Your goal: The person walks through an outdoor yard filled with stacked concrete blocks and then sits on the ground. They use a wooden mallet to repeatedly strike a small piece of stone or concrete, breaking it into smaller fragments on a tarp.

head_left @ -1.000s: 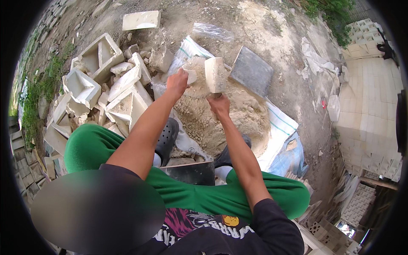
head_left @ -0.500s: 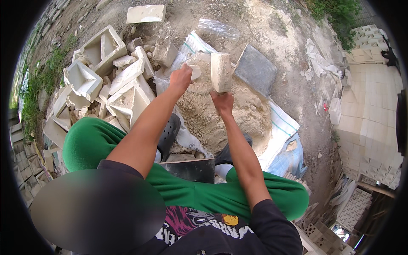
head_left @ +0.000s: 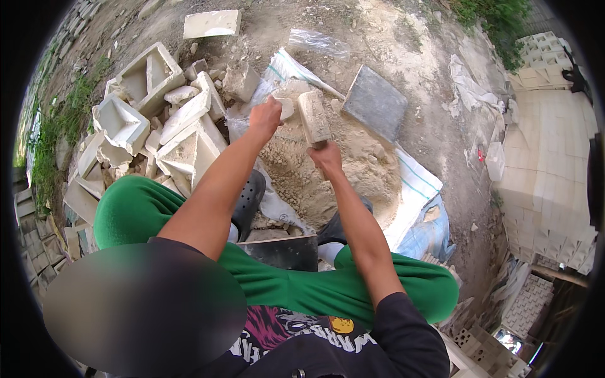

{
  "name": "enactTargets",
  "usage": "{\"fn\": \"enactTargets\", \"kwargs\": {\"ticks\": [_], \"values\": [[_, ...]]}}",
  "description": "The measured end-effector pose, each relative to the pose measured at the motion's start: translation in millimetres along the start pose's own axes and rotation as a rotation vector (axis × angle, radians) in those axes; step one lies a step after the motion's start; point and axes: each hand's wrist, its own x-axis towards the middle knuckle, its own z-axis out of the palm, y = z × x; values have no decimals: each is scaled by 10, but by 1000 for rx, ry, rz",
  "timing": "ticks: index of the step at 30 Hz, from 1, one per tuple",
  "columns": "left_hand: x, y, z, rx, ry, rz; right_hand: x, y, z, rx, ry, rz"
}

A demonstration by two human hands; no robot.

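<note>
My left hand (head_left: pixel 265 115) is closed on a flat pale piece of broken block (head_left: pixel 286 109), holding it over the heap of crushed material. My right hand (head_left: pixel 325 159) grips a dusty mallet (head_left: pixel 314 120) with a long, block-shaped head; its handle is mostly hidden by the fingers. The mallet head is just right of the pale piece, and whether the two touch I cannot tell. Beneath both hands, the heap of sandy crumbs and powder (head_left: pixel 353 170) lies on a white woven sack (head_left: pixel 416 173) with green stripes.
Broken pale box-shaped blocks (head_left: pixel 192 148) are piled on the left. A grey square slab (head_left: pixel 374 103) lies beyond the heap to the right. Clear plastic (head_left: pixel 320 44) and a pale slab (head_left: pixel 212 24) lie farther off. Pale blocks are stacked (head_left: pixel 545 170) at far right.
The mallet has tilted: its head has swung left and down toward the piece, and my right hand has shifted slightly lower. My left hand keeps its hold nearly in place.
</note>
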Motion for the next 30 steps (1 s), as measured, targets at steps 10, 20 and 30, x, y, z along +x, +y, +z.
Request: {"fn": "enactTargets", "kwargs": {"ticks": [10,20,30], "values": [[-38,54,-41,-3,45,50,29,57,77,-80,224,-131],[-109,53,-111,24,-29,15,-116,-104,-205,548,-378,259],[-18,-48,-75,151,-26,40,-77,97,-26,526,-337,299]]}}
